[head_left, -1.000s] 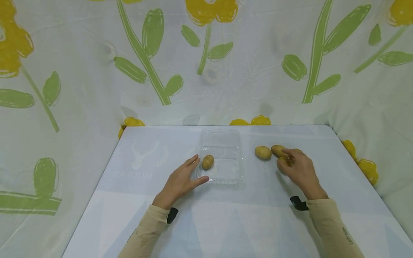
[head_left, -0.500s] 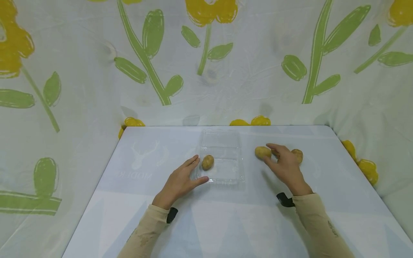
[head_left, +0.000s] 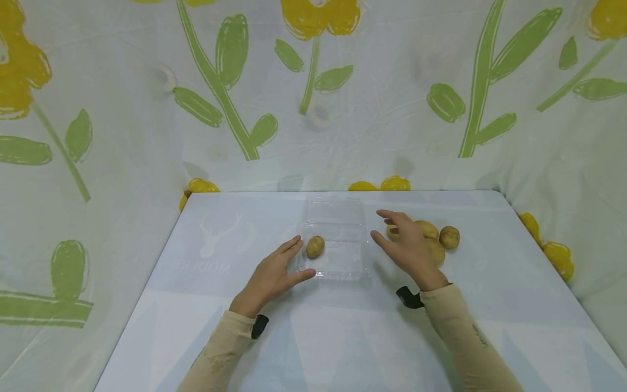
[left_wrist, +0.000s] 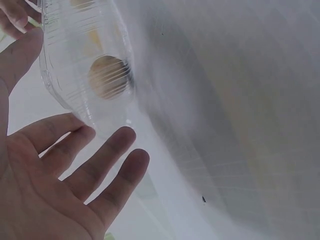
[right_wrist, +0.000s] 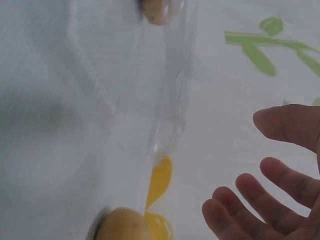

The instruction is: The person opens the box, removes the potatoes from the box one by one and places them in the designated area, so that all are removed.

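A clear plastic clamshell box lies with its lid folded back on the table, one potato inside at the left. My left hand is at the box's left front corner, thumb and fingers spread; in the left wrist view its fingertips meet the clear wall. Between the box and the loose potatoes, my right hand hovers with fingers extended and holds nothing. Several potatoes lie beyond and to the right of it, one partly hidden by its fingers. In the right wrist view a potato shows at the bottom edge.
The white table has a faint printed pattern. A flower-print cloth hangs behind it and along both sides. The open lid lies toward the table's back edge.
My right hand has moved left from the right-hand potatoes, across the group, toward the box, uncovering the potatoes on the right. The left hand, box and potato inside stay put.
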`<state>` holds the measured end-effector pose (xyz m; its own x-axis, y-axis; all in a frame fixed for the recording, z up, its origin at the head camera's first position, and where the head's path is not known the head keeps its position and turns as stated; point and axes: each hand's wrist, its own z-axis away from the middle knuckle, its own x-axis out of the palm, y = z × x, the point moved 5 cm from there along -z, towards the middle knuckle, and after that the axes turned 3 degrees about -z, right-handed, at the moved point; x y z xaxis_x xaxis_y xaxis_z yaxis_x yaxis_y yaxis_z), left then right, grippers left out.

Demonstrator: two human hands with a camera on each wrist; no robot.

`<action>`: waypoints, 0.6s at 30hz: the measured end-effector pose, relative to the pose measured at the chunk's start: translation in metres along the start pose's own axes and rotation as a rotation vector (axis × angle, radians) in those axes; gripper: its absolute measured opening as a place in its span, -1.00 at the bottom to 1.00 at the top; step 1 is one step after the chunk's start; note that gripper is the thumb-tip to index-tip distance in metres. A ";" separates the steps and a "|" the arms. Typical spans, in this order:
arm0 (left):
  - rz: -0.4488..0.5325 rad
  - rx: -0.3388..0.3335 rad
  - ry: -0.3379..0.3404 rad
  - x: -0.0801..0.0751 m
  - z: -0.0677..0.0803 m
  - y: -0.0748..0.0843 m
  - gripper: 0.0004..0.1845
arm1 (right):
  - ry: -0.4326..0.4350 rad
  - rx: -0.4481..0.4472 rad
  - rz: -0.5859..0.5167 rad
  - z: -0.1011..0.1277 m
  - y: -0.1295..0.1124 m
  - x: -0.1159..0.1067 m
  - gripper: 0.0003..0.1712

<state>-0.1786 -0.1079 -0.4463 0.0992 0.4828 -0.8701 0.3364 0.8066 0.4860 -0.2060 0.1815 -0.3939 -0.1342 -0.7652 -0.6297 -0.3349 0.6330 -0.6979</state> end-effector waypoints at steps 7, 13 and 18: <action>0.019 -0.012 0.002 0.000 0.000 -0.001 -0.06 | 0.014 -0.096 0.035 -0.003 -0.019 0.016 -0.40; 0.012 -0.022 -0.007 0.001 0.000 -0.003 -0.05 | -0.040 -0.081 0.007 -0.006 -0.028 0.034 -0.39; 0.021 -0.019 -0.004 0.000 0.000 -0.002 -0.05 | -0.076 -0.066 0.005 -0.009 -0.031 0.049 -0.39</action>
<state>-0.1796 -0.1093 -0.4475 0.1099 0.4987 -0.8598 0.3166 0.8024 0.5059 -0.2105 0.1231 -0.4000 -0.0658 -0.7496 -0.6586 -0.3954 0.6256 -0.6725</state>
